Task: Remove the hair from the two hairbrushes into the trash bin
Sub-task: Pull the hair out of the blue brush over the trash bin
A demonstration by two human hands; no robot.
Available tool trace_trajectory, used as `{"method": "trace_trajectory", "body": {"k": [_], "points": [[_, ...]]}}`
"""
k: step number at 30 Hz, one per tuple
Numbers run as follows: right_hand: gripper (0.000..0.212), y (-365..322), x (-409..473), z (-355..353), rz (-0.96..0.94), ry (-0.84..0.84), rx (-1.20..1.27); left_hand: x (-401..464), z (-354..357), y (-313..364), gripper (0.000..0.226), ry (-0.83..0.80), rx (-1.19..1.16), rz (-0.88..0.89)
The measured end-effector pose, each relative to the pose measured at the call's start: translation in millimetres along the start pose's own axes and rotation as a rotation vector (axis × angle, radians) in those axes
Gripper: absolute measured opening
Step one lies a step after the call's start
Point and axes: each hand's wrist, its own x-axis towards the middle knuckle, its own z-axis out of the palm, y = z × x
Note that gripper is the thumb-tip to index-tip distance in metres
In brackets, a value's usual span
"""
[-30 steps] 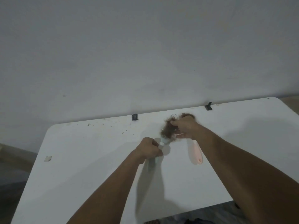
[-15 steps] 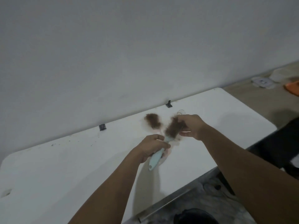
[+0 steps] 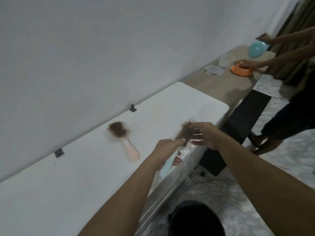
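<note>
My left hand (image 3: 167, 149) grips a light blue hairbrush (image 3: 166, 168) by its handle, near the white table's (image 3: 76, 176) front right edge. A clump of brown hair (image 3: 184, 132) sits on the brush head, and my right hand (image 3: 203, 134) pinches that hair with fingers spread. A pink hairbrush (image 3: 127, 142) full of brown hair lies on the table to the left, untouched. A black trash bin (image 3: 196, 218) stands on the floor below my arms, beside the table's edge.
A white wall runs behind the table. To the right stands a beige counter (image 3: 219, 84) with an orange bowl (image 3: 242, 68) and a clear container (image 3: 226, 60). Another person (image 3: 293, 92) stands there holding a teal bowl. A black stand (image 3: 242, 125) and cables sit on the marble floor.
The view has swung right and down, bringing the bin, counter and other person into sight. My hands with the blue brush have moved toward the table's right edge; the pink brush stays put.
</note>
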Motion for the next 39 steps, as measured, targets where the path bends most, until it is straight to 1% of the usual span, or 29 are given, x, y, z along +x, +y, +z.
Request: {"method": "trace_trajectory", "body": {"k": [2,6,9,11,13,15,17,19,21,25,28,30,34,36,39], "points": [[0.017,9.5,-4.4,-18.5,0.012,0.007,0.039,4.5,17.3,-2.8,0.045,-0.027,0.014,-0.003],[0.017,35.5,-11.7,-53.6,0.025,0.036,0.173,11.8,52.5,-14.8,0.034,-0.049,0.077,0.009],[0.012,58.9,-14.2,-75.7,0.046,0.094,0.305,18.1,77.8,-28.1,0.035,-0.075,0.121,-0.013],[0.017,74.9,-14.8,-88.4,0.062,0.146,0.332,24.8,94.5,-38.4,0.034,-0.097,0.163,-0.027],[0.022,93.3,-14.4,-100.2,0.079,0.188,0.32,31.6,111.2,-52.3,0.028,-0.129,0.179,-0.048],[0.018,114.5,-11.4,-109.9,0.094,0.22,0.295,39.0,125.8,-70.6,0.025,-0.156,0.192,-0.065],[0.01,141.2,-2.8,-117.1,0.087,0.247,0.256,48.7,136.5,-94.0,0.021,-0.172,0.205,-0.088],[0.011,174.5,10.2,-121.8,0.091,0.272,0.233,61.0,144.2,-120.3,0.021,-0.176,0.208,-0.13],[0.011,209.9,23.5,-124.5,0.108,0.249,0.227,76.5,149.1,-149.2,0.026,-0.169,0.225,-0.176],[0.012,285.0,50.0,-125.6,0.138,0.195,0.266,109.2,153.7,-216.1,0.019,-0.179,0.296,-0.229],[0.019,341.7,72.0,-122.4,0.168,0.176,0.309,135.5,153.7,-271.0,0.027,-0.167,0.338,-0.231],[0.018,378.0,86.7,-118.5,0.192,0.165,0.356,151.7,154.2,-303.5,0.033,-0.168,0.365,-0.244],[0.011,444.0,113.0,-107.5,0.211,0.251,0.407,173.5,153.4,-360.9,0.038,-0.196,0.439,-0.255],[0.011,472.9,121.7,-102.1,0.229,0.293,0.411,181.8,152.4,-386.3,0.04,-0.201,0.47,-0.233],[0.016,510.1,131.8,-95.3,0.237,0.332,0.385,192.3,151.4,-420.5,0.035,-0.2,0.473,-0.209]]}}
